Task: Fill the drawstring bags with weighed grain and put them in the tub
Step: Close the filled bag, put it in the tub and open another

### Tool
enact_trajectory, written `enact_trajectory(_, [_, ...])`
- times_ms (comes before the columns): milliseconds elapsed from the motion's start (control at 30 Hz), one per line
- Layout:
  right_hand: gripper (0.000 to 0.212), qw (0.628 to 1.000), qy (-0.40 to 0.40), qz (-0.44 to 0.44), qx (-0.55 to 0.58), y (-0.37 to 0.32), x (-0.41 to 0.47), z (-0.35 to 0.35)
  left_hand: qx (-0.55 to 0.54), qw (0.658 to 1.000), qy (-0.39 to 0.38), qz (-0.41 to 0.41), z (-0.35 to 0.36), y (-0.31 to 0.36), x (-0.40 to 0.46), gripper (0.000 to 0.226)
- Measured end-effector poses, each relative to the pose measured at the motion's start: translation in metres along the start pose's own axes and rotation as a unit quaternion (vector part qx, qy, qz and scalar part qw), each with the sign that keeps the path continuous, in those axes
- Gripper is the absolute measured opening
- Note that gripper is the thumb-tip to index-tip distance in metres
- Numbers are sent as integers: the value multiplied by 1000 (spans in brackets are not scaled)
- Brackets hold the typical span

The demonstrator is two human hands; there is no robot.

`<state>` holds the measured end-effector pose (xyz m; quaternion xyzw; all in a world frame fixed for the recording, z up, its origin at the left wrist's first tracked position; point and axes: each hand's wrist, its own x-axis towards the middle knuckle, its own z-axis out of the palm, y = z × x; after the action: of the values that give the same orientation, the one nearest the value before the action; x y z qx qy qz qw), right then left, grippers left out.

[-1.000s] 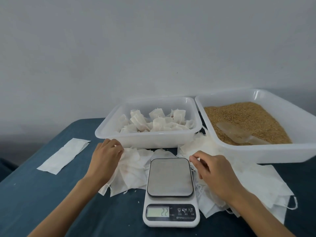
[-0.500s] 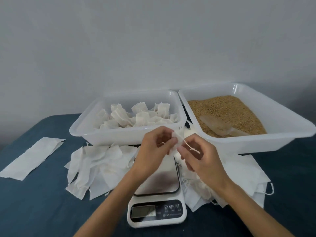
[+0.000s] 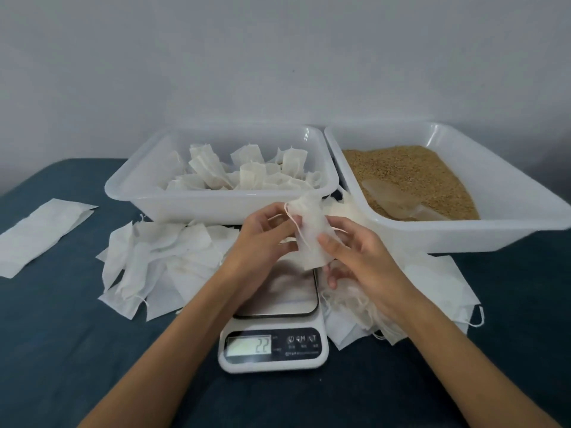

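I hold one small white drawstring bag [image 3: 312,239] upright above the kitchen scale [image 3: 273,329]. My left hand [image 3: 265,239] pinches its left side and strings, and my right hand [image 3: 355,251] grips its right side. The scale's steel plate is bare and its display reads 22. Behind it, the left white tub [image 3: 216,205] contains several filled bags. To the right, the other tub [image 3: 463,233] is full of brown grain [image 3: 411,174] with a clear scoop [image 3: 392,199] lying in it.
Loose empty bags lie in a heap left of the scale [image 3: 160,267] and in another heap to its right [image 3: 432,288]. A flat white sheet [image 3: 40,233] lies at the far left of the dark blue table [image 3: 61,350]. A grey wall stands behind.
My hands left the heaps on either side of the scale and met above it. They lifted one bag, first handling its string, and now hold its body between them.
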<state>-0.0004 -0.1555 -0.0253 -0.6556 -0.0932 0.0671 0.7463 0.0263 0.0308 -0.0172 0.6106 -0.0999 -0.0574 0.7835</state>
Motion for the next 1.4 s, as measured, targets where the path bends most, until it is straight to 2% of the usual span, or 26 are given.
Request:
enact_trajectory(100, [22, 999, -1, -26, -19, 0, 0, -2, 10, 1000, 24, -1, -4, -2, 4, 14])
enact_trajectory(167, [19, 998, 12, -46, -37, 0, 0, -3, 18, 999, 41, 0, -7, -2, 6, 15])
enact_trajectory(400, [18, 995, 34, -77, -60, 1, -2, -3, 54, 998, 25, 17, -9, -6, 6, 9])
enact_trajectory(500, [12, 991, 50, -95, -74, 1, -2, -3, 67, 996, 15, 48, -8, -7, 6, 9])
enact_trajectory(633, [21, 985, 82, -106, -110, 4, -2, -4, 86, 991, 18, 100, -6, -3, 3, 15])
enact_trajectory(767, [19, 967, 118, -141, -177, 4, -4, -1, 98, 988, 21, 119, -5, 0, 2, 13])
enact_trajectory(833, [19, 965, 119, -175, -155, 1, -5, 1, 127, 984, 13, 126, -5, -1, 2, 12])
enact_trajectory(933, [4, 961, 133, -212, -121, -6, -7, 2, 155, 980, -15, 122, -3, -3, 0, 9])
enact_trajectory(1067, [7, 964, 141, -201, -104, -9, -8, 1, 136, 982, -9, 128, 0, -5, -2, 4])
enact_trajectory(1200, [16, 964, 170, -191, -77, -13, -8, -8, 48, 994, 18, 94, -3, -1, -1, 10])
enact_trajectory(1333, [9, 949, 204, -205, -127, -11, -9, -5, 127, 980, 30, 150, 1, 0, -4, 12])
enact_trajectory(1400, [22, 956, 183, -197, -115, -8, -9, -2, 156, 969, 50, 185, 4, -1, -5, 13])
